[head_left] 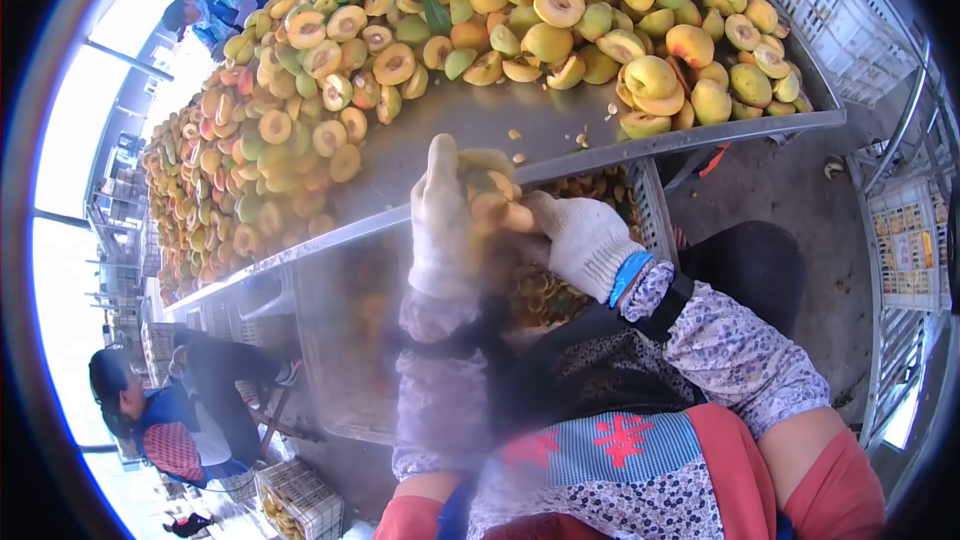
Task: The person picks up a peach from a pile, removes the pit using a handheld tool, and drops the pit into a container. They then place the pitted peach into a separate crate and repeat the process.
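My left hand (440, 220), in a white glove, is closed around yellow-orange peach pieces (490, 195), its thumb pointing up. My right hand (588, 240), in a white knit glove, has its fingers curled and pressed against the same fruit from the right; whatever it grips is hidden. Both hands are at the near edge of a metal table (400, 168). Beyond them lies a big heap of halved peaches (390, 65), many cut side up with brown-tinged hollows. Blur across the middle of the view hides detail around the fruit.
Below the hands, a crate (652, 210) holds peach scraps (545, 295). White plastic crates (835, 15) stand at the right. A seated person (180, 430) is at lower left beside another crate (300, 500); one more person (215, 15) is at the far left.
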`<state>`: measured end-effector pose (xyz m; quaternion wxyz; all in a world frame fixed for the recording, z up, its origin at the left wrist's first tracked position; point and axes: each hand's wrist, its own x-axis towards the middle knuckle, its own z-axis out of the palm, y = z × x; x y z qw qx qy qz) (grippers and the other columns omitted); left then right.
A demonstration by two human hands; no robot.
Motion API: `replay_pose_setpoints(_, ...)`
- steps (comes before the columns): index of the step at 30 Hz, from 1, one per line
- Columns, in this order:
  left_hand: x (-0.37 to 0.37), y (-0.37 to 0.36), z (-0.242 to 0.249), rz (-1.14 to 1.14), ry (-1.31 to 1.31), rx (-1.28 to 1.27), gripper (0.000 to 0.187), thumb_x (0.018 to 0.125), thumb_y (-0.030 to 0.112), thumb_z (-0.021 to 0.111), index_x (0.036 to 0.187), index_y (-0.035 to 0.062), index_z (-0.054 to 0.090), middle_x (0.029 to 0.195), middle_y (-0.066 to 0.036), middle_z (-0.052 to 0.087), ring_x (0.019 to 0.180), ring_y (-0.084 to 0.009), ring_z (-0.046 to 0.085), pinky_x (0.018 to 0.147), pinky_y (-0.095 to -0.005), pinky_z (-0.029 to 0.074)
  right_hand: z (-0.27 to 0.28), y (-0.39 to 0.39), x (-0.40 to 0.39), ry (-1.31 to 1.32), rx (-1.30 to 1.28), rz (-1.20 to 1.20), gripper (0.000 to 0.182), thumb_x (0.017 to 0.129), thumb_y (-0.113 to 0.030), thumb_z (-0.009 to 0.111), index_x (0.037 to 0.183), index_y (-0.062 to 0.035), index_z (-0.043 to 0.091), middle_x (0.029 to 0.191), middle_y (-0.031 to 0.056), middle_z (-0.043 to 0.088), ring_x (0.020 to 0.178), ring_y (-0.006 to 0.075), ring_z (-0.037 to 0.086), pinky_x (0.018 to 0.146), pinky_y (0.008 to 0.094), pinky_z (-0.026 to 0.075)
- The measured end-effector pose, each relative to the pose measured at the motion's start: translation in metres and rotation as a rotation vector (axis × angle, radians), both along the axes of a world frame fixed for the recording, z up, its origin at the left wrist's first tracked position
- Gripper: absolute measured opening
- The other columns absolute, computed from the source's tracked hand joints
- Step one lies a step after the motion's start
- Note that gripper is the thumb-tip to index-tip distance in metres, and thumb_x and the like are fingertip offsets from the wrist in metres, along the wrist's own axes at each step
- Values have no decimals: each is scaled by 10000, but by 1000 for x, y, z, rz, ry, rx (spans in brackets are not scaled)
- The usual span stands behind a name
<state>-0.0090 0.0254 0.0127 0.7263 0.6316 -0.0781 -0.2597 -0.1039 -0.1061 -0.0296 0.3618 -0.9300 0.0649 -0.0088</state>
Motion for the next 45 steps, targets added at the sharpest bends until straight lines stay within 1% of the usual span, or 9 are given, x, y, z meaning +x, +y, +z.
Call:
replay_pose_setpoints(3,-13,-6,-2,-39,-820,254,542,1025,442,440,954,-65,617,847,-154,646,672,-233,643,624,-331,543,-13,6,-1,-85,188,25,281,940,-295,627,1074,-48,632,873,214,681,858,373,661,774,455,519)
replay_pose_setpoints(10,-13,-17,-9,226,-15,-205,542,1031,469,447,974,-43,615,822,-134,631,673,-210,610,667,-330,544,-3,35,0,106,1246,-82,304,1026,-270,562,1143,0,639,841,57,664,806,86,563,732,282,498)
replay_pose_setpoints(14,-4,-16,-15,136,-34,-274,504,1037,446,446,1063,-29,612,957,-125,634,822,-228,635,751,-349,551,-6,23,-1,97,1000,5,338,1034,-339,539,1087,-18,631,779,40,626,741,87,562,672,269,478)
replay_pose_setpoints(20,-19,-25,-2,90,-15,-481,553,1019,409,511,1405,24,418,1245,-156,567,1126,-300,593,965,-432,499,33,3,-9,429,1712,-25,419,1034,-475,470,860,-96,511,621,-14,461,487,93,418,452,254,322)
replay_pose_setpoints(22,-14,-24,-10,75,97,-472,540,1010,402,532,1381,20,443,1225,-167,573,1104,-309,599,938,-437,507,10,4,-2,408,1606,-18,359,1019,-402,530,925,-57,562,651,82,570,533,212,559,497,315,423)
replay_pose_setpoints(24,-10,-24,-11,79,118,-499,509,1012,409,529,1355,38,467,1204,-172,572,1049,-292,611,910,-422,514,-3,11,3,-381,440,-149,303,989,-326,581,1031,-28,605,773,202,658,704,367,652,620,396,509)
replay_pose_setpoints(25,-10,-24,-10,132,165,-505,543,1008,444,519,1339,16,463,1155,-165,584,962,-265,607,850,-392,508,-7,7,0,-215,446,-193,309,961,-295,612,1112,-27,618,902,251,671,893,438,639,747,459,527)
replay_pose_setpoints(34,5,-19,-50,294,-481,-89,675,981,621,449,1056,-31,606,915,-126,628,794,-209,618,748,-319,530,11,7,0,-221,340,-58,301,948,-318,623,1070,-43,625,877,237,674,852,439,639,716,499,510)
replay_pose_setpoints(45,-17,-26,-9,238,81,-379,576,978,581,486,991,20,614,852,-141,634,684,-268,623,610,-353,538,11,8,-5,-142,438,-8,322,1009,-306,569,1020,8,639,859,231,670,813,404,645,717,424,507)
